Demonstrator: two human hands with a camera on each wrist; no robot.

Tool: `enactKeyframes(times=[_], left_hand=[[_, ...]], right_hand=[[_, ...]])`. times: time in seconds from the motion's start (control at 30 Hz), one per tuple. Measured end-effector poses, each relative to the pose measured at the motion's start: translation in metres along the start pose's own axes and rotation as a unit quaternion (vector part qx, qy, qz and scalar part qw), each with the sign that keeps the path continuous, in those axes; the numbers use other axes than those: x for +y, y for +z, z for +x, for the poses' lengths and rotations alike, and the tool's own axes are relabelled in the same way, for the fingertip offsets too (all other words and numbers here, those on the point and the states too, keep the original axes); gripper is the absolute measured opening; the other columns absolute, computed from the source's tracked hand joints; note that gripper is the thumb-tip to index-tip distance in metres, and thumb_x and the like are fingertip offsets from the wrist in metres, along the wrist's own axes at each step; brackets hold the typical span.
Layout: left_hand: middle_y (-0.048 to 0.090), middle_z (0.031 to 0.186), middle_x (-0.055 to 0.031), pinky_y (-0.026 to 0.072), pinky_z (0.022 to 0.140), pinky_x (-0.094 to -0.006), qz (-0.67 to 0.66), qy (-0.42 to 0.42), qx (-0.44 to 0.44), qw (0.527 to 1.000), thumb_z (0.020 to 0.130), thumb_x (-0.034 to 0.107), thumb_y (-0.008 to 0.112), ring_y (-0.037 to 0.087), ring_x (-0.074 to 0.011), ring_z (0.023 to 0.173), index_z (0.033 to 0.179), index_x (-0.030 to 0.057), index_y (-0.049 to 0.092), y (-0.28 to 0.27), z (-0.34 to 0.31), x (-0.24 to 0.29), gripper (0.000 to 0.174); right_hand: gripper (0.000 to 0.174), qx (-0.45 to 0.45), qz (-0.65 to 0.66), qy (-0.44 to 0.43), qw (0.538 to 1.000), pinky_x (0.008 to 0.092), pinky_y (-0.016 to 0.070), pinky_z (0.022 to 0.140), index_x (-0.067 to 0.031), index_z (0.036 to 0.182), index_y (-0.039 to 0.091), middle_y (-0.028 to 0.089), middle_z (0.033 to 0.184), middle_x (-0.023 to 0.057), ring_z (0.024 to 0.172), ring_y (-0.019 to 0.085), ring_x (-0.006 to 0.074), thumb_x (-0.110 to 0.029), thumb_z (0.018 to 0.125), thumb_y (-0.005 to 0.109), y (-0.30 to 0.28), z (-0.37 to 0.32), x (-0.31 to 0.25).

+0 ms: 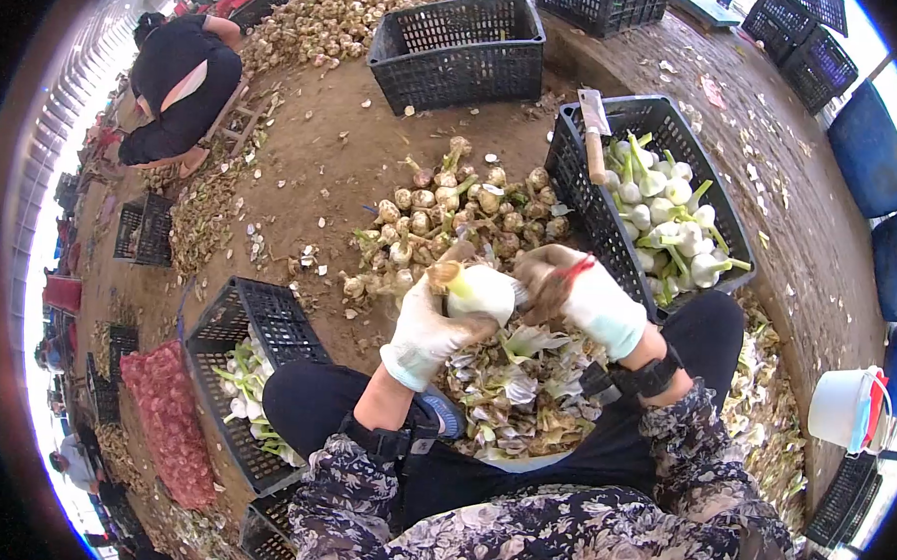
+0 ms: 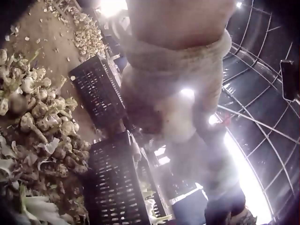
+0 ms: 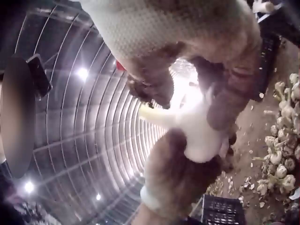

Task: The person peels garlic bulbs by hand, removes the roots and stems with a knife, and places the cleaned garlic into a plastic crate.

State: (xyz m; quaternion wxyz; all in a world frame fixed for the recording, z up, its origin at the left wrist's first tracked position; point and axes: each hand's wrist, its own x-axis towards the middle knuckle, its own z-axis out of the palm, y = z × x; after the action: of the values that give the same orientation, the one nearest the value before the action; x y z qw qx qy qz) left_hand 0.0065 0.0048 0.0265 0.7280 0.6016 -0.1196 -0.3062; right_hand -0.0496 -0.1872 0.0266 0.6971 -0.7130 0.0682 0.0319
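Observation:
In the head view my gloved left hand (image 1: 428, 327) grips a white garlic bulb (image 1: 485, 293), its cut greenish stem pointing up and left. At the bulb's other end is my gloved right hand (image 1: 596, 304), its dirty fingers curled and blurred. The right wrist view shows the right thumb and fingers on either side of the bulb (image 3: 202, 143), touching it. A red strip (image 1: 577, 268) lies across the right glove. Below both hands is a heap of peeled skins (image 1: 524, 393); unpeeled garlic (image 1: 451, 215) is piled just beyond.
A black crate (image 1: 710, 136) of clean garlic stands at the right, a cleaver (image 1: 594, 136) lying on its rim. Another crate (image 1: 282, 318) with garlic is at the left, near a red mesh sack (image 1: 169, 423). An empty crate (image 1: 457, 75) stands ahead; another person (image 1: 187, 83) bends at far left.

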Motion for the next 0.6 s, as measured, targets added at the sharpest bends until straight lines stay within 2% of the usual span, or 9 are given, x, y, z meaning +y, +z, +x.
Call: enactKeyframes(times=[0.07,0.17,0.2,0.23,0.27,0.33,0.37,0.43,0.6], left_hand=[[0.055,0.108,-0.0066,0.0444,0.088,-0.0292,0.011,0.008,-0.005,1.0,0.058,-0.003,0.075,0.054,-0.0153,0.098,0.13,0.0002,0.035,0.0,-0.002,0.001,0.083],[0.056,0.108,-0.0069,0.0442,0.088,-0.0294,-0.029,0.011,-0.01,0.999,0.057,-0.003,0.076,0.054,-0.0159,0.099,0.126,-0.0006,0.039,-0.006,-0.004,0.002,0.078],[0.055,0.108,-0.0069,0.0441,0.088,-0.0298,-0.04,0.009,-0.015,0.999,0.057,-0.003,0.076,0.054,-0.0161,0.099,0.124,-0.0004,0.041,-0.007,-0.003,0.001,0.075],[0.055,0.109,-0.0069,0.044,0.088,-0.0301,-0.051,0.008,-0.019,0.999,0.057,-0.003,0.076,0.053,-0.0163,0.099,0.121,-0.0002,0.042,-0.009,-0.001,0.0,0.072],[0.054,0.111,-0.0068,0.0434,0.088,-0.03,-0.005,-0.005,0.003,1.0,0.056,-0.003,0.076,0.053,-0.0156,0.1,0.118,0.0002,0.044,-0.009,0.0,-0.001,0.069],[0.054,0.111,-0.0065,0.043,0.089,-0.0292,0.03,-0.013,0.012,0.999,0.055,-0.003,0.076,0.052,-0.0147,0.099,0.119,-0.0001,0.044,-0.007,0.001,-0.005,0.071],[0.053,0.111,-0.0062,0.0426,0.089,-0.0284,0.07,-0.011,0.013,0.997,0.054,-0.003,0.076,0.052,-0.0138,0.099,0.12,-0.0004,0.043,-0.004,0.005,-0.004,0.073],[0.054,0.11,-0.0069,0.0412,0.09,-0.0289,0.093,0.015,0.03,0.995,0.052,-0.005,0.073,0.052,-0.0153,0.1,0.121,-0.002,0.043,0.004,0.006,0.002,0.075],[0.052,0.114,-0.0078,0.0395,0.091,-0.0288,0.124,0.031,0.05,0.991,0.049,0.002,0.079,0.049,-0.015,0.102,0.125,-0.003,0.04,0.007,0.005,0.005,0.085]], right_hand=[[0.023,0.038,-0.201,-0.046,0.978,0.0277,0.0463,0.066,0.0008,0.093,0.06,0.062,0.078,0.0133,0.073,0.059,0.0197,-0.016,0.077,0.06,0.016,-0.007,-0.016],[0.025,0.074,-0.107,0.011,0.991,0.027,0.0458,0.068,0.0012,0.096,0.058,0.061,0.08,0.0139,0.074,0.058,0.0197,-0.015,0.077,0.06,-0.003,0.01,0.023],[0.02,0.058,-0.053,0.017,0.997,0.0232,0.0469,0.066,0.0026,0.1,0.052,0.058,0.085,0.0058,0.077,0.055,0.011,-0.003,0.081,0.045,-0.013,0.01,0.032],[0.027,0.087,0.065,0.052,0.993,0.026,0.0465,0.071,0.002,0.099,0.056,0.062,0.084,0.0091,0.076,0.057,0.016,-0.009,0.076,0.06,-0.01,0.01,0.027],[0.027,0.034,0.044,-0.001,0.998,0.0254,0.0465,0.071,0.0023,0.098,0.056,0.062,0.085,0.0078,0.077,0.056,0.0142,-0.011,0.076,0.062,-0.007,0.009,0.022],[0.035,-0.026,0.124,0.093,0.988,0.0263,0.0464,0.071,0.0012,0.098,0.054,0.061,0.086,0.0082,0.077,0.057,0.0167,-0.019,0.073,0.068,0.006,-0.007,-0.008],[0.039,0.024,0.022,0.137,0.99,0.0298,0.0462,0.072,0.0003,0.097,0.054,0.059,0.083,0.0117,0.075,0.057,0.0227,-0.024,0.071,0.07,0.017,-0.007,-0.011],[0.037,0.09,-0.171,-0.044,0.98,0.0322,0.0458,0.071,-0.0007,0.094,0.055,0.057,0.079,0.0149,0.075,0.057,0.0279,-0.025,0.071,0.07,0.024,-0.016,-0.013],[0.017,0.105,-0.287,-0.103,0.947,0.0385,0.0458,0.069,-0.0039,0.085,0.058,0.059,0.085,0.0174,0.081,0.057,0.0353,-0.013,0.071,0.062,0.029,-0.024,-0.017]])
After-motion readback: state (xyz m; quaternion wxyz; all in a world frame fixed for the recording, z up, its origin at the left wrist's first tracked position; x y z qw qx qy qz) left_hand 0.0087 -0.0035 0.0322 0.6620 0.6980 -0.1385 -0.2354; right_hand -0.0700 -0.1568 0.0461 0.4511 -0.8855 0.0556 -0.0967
